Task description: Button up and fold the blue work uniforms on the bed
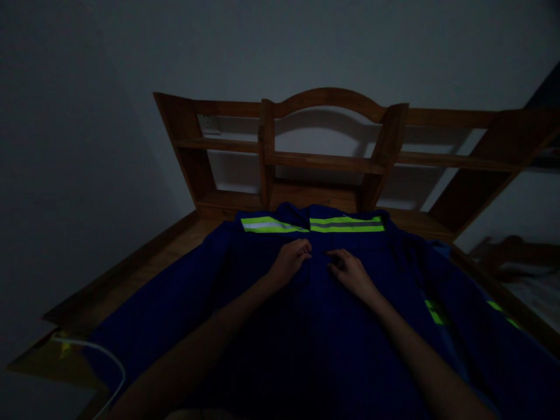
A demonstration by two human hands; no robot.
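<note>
A dark blue work jacket [262, 315] lies spread out, front up, with its collar toward the headboard and its sleeves out to both sides. Yellow-green reflective bands [346, 225] cross its chest. My left hand [290, 260] is over the upper front, left of the centre line, its fingers curled toward the thumb. What those fingers hold, if anything, is too dark to make out. To the right of the centre line is my right hand [350, 273], with thumb and forefinger apart and nothing visible between them. The jacket's lower part fades into shadow.
A wooden headboard with shelves [324, 160] stands behind the jacket against a pale wall [87, 146]. At the lower left, a white cable [109, 354] curves beside the sleeve. A wall socket [210, 123] shows through the left shelf. The room is dim.
</note>
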